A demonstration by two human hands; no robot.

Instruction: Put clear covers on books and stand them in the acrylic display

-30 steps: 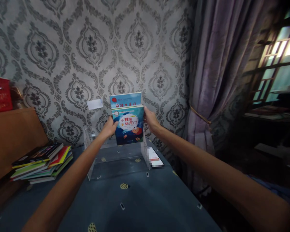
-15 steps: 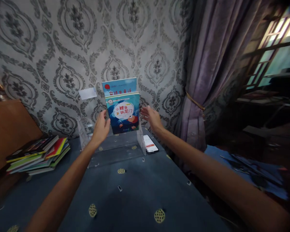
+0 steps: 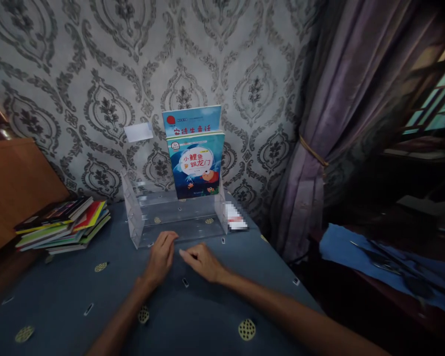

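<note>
Low over the dark blue tablecloth, my left hand point(image 3: 162, 258) has its fingers loosely stretched toward the right and holds nothing. Beside it, my right hand point(image 3: 203, 263) is loosely curled, with nothing visible in it. A small gap separates the two hands. Just beyond them stands a clear plastic tiered rack point(image 3: 176, 225). Two picture books lean upright on its right side: a dark blue one with a fish point(image 3: 198, 168) in front, and a light blue one point(image 3: 193, 118) behind, mostly covered. Neither hand touches the books.
Several books point(image 3: 63, 225) lie stacked on the left by a brown box point(image 3: 22, 193). A phone point(image 3: 236, 217) lies right of the rack. A white label point(image 3: 138, 132) rises above the rack's left. Purple curtain point(image 3: 300, 198) hangs at right, near blue cloth point(image 3: 378, 267) with dark tools.
Both hands have moved from the sides of the books down and toward me, coming close together above the tablecloth. The books stay standing in the rack. My view has shifted slightly.
</note>
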